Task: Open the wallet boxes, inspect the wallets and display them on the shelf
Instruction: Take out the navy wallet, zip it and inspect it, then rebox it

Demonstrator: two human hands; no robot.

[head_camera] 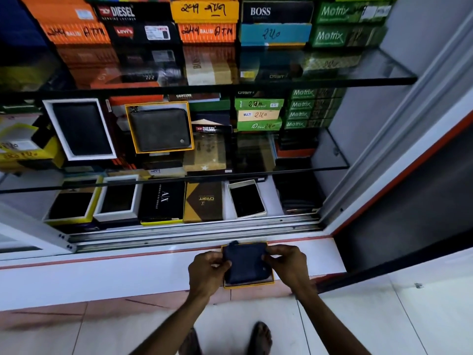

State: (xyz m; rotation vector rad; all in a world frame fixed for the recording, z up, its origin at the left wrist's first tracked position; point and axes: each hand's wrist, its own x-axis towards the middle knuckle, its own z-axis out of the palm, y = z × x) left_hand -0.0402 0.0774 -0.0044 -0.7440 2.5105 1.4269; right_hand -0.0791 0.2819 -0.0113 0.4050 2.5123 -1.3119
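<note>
Dark blue leather fills the lower centre of the frame: a wallet (247,262) with a zip tab at its upper left corner sits in a shallow yellow-edged box (249,284) on the white ledge (102,275) in front of the cabinet. Both forearms reach up from the bottom edge of the frame, above two bare feet on the tiled floor. The left hand (207,271) is curled over the wallet's left edge, fingers bent and pinching it, wrist slightly flexed. The right hand (288,263) grips the wallet's right edge, thumb and fingertips closed on it, the back of the hand turned up. The wallet lies partly inside the box; whether it is lifted clear of the box floor I cannot tell.

Beyond the ledge run metal sliding tracks (194,233), then the lowest shelf in mid frame, where open boxes with dark wallets lie beside a black A|X box (162,202), a brown and gold box (203,201) and a white-framed box (247,198). On the glass shelf above, centre left, a grey zip wallet in an orange-rimmed box (160,128) stands tilted beside a black wallet in a white-rimmed box (80,129). To the right are stacked green Matrix boxes (309,108). Along the top of the frame sit rows of closed boxes: orange ones with handwritten numbers, Diesel (117,12), Levi's, Boss (276,12) and more green Matrix
</note>
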